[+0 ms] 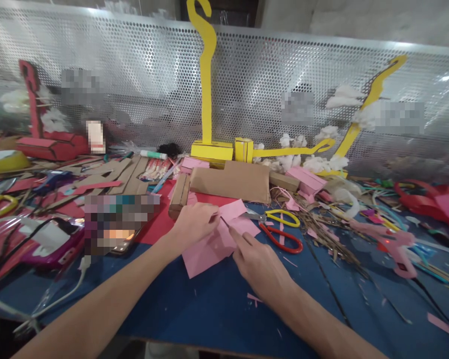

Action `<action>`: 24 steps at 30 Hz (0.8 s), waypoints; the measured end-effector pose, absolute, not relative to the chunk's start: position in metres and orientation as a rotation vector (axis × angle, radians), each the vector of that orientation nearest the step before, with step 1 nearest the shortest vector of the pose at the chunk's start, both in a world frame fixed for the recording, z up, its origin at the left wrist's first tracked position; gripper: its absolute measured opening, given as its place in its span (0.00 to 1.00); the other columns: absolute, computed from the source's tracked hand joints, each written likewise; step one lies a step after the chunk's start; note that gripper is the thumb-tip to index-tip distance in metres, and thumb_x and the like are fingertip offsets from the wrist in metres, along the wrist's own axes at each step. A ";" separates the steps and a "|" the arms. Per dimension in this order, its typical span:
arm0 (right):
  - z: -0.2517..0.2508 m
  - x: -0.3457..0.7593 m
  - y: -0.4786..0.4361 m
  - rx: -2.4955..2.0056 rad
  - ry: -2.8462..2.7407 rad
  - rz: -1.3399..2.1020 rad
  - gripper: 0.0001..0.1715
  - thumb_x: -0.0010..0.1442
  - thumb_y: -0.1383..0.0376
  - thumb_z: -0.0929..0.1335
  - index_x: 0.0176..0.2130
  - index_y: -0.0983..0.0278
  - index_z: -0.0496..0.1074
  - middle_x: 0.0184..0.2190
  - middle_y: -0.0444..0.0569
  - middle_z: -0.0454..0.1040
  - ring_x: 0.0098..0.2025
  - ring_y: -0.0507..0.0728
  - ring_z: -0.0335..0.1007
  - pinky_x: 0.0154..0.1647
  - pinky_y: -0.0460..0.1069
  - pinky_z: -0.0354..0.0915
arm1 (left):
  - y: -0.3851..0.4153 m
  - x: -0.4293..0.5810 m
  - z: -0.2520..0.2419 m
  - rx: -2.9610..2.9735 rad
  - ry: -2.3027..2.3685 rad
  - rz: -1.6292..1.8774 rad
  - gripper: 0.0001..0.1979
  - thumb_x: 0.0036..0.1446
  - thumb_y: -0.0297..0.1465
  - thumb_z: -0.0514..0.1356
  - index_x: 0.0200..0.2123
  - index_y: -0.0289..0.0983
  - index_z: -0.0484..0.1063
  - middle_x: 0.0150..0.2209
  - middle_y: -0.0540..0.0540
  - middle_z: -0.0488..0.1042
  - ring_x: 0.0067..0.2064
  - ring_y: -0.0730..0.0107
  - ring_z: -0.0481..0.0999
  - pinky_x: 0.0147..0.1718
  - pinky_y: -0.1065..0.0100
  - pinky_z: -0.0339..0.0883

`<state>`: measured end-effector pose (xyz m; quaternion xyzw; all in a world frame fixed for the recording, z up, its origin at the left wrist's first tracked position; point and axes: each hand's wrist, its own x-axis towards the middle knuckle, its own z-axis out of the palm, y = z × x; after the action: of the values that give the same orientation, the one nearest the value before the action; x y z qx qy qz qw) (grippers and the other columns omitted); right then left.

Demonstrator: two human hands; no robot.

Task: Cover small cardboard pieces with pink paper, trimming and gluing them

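A sheet of pink paper (209, 255) lies tilted over the blue table between my hands. My left hand (194, 222) is closed in a pinch at its upper edge. From the other side, my right hand (260, 262) has its fingers curled and closed on the sheet's right part. A thin dark line (224, 222) runs between the fingertips of both hands; I cannot tell whether it is a narrow tool or an edge. Just beyond my right hand rest scissors (280, 224) with one yellow and one red handle, their blades partly under pink paper.
Brown cardboard (230, 182) stands behind my hands, with yellow hook-topped cardboard shapes (207, 94) farther back. A phone (121, 224) lies left, near a purple-and-white device (56, 244) with cables. On the right are a pink glue gun (391, 244) and twig-like scraps (329, 234).
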<state>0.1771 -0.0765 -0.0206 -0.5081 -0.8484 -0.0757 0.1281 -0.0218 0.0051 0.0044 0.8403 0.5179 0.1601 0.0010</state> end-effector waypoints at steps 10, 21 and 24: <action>-0.021 0.178 -0.077 -1.465 -2.372 -0.095 0.31 0.64 0.74 0.60 0.65 0.69 0.68 0.39 0.55 0.79 0.31 0.57 0.77 0.32 0.49 0.69 | 0.003 -0.021 0.008 2.671 1.551 0.514 0.13 0.67 0.33 0.53 0.30 0.39 0.73 0.34 0.46 0.81 0.34 0.62 0.77 0.27 0.65 0.50; -0.018 0.179 -0.077 -1.433 -2.296 -0.045 0.30 0.65 0.72 0.59 0.63 0.70 0.71 0.37 0.56 0.79 0.32 0.59 0.78 0.33 0.51 0.70 | 0.002 -0.020 0.008 2.717 1.473 0.530 0.15 0.69 0.33 0.53 0.31 0.39 0.74 0.34 0.46 0.81 0.35 0.62 0.77 0.28 0.66 0.52; -0.018 0.179 -0.079 -1.416 -2.305 -0.078 0.30 0.65 0.73 0.59 0.62 0.70 0.72 0.37 0.56 0.80 0.33 0.59 0.78 0.33 0.50 0.70 | 0.002 -0.021 0.008 2.713 1.489 0.530 0.14 0.69 0.33 0.53 0.32 0.39 0.75 0.35 0.46 0.81 0.35 0.62 0.78 0.27 0.66 0.52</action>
<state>0.1791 -0.0790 -0.0181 -0.5109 -0.8316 -0.0280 0.2158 -0.0213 0.0025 0.0079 0.8640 0.4743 0.1689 0.0008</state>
